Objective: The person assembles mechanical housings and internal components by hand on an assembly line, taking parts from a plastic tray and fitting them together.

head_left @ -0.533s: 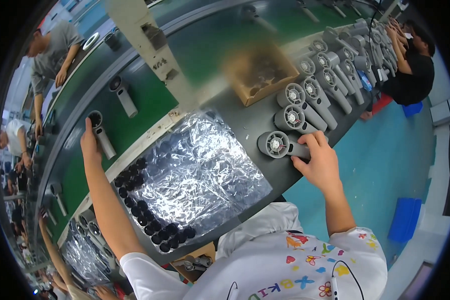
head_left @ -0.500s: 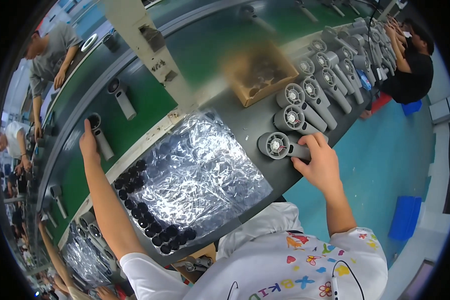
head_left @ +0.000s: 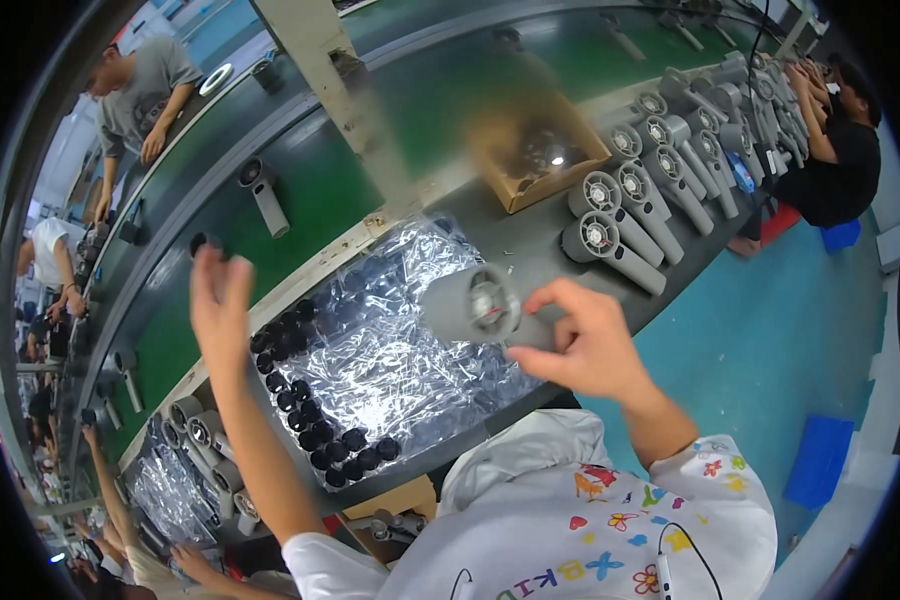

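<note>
My right hand [head_left: 600,340] grips a grey handheld fan [head_left: 460,305] by its handle, holding it over the right part of a crinkled clear plastic sheet [head_left: 410,350]. The fan's round head points left, its inner blades and a bit of red showing. Over the green conveyor belt [head_left: 305,175] is my left hand [head_left: 220,300], slightly blurred, its thumb and fingers apart. Just beyond its fingertips sits a dark round fan head [head_left: 205,245], mostly hidden by the hand. Small black round parts [head_left: 310,412] lie in rows along the sheet's left and near edges.
Several grey fans [head_left: 625,225] lie in rows on the bench to the right. A cardboard box [head_left: 540,150] stands behind the sheet, beside a pale post [head_left: 345,90]. Another fan [head_left: 265,200] rests on the belt. Co-workers sit at far left and far right [head_left: 830,150].
My right hand has lifted the nearest fan off the bench and carried it left over the plastic sheet. My left hand has drawn back slightly from the fan on the belt.
</note>
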A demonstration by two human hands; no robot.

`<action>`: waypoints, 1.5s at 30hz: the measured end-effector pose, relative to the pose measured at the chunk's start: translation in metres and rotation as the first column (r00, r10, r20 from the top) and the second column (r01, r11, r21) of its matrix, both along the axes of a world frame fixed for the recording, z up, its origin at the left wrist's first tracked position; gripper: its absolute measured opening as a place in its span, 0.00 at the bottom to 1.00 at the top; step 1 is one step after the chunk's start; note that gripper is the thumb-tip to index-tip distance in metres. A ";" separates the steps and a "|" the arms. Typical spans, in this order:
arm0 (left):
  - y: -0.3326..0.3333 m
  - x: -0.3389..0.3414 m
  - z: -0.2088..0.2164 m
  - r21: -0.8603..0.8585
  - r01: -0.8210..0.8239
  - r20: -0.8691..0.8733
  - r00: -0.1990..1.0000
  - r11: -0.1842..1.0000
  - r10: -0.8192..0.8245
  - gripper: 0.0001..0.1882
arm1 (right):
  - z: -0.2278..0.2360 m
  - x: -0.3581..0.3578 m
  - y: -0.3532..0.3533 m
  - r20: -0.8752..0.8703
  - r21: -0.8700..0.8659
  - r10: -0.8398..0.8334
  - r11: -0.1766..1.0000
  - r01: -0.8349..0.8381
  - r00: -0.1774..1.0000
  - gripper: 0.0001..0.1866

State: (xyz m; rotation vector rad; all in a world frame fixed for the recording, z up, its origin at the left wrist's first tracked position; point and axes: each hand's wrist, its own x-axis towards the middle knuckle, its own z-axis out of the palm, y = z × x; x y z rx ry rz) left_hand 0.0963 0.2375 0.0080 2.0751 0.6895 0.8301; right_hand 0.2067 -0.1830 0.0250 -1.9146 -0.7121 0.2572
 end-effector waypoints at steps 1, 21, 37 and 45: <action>-0.056 -0.006 0.023 -0.208 0.302 0.072 0.953 0.930 -0.294 0.50 | 0.001 -0.002 0.008 0.032 0.041 0.089 0.995 -0.091 0.995 0.22; -0.246 -0.123 -0.057 -0.752 0.585 0.627 0.777 0.304 0.058 0.39 | -0.079 0.055 0.025 0.363 -0.177 -0.029 0.979 0.100 0.931 0.11; -0.255 -0.095 -0.042 -0.908 0.349 0.393 0.902 0.232 0.180 0.21 | 0.001 0.015 0.060 0.071 0.245 0.214 0.943 -0.226 0.974 0.06; -0.258 -0.096 -0.044 -0.887 0.398 0.440 0.881 0.233 0.172 0.28 | -0.002 -0.037 0.085 0.377 0.099 0.550 0.776 -0.622 0.746 0.19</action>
